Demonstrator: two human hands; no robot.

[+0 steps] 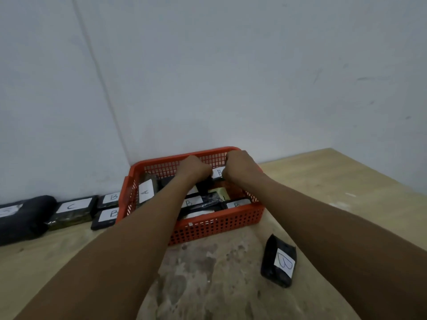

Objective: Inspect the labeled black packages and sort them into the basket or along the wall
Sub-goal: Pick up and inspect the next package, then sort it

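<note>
Hands are being held close together at the far end of the orange basket (208, 225): left hand (196, 168) and right hand (238, 166) are both being closed on a black package labelled B (218, 173). If it is being lifted carelessly, neighbouring packages could be dragged out, or its label peeled.

Black labeled packages (203, 202) fill the orange basket (215, 224); others (71, 212) line the wall.

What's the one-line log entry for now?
hands: both gripping B package | place: orange basket | loose: B package on table
</note>
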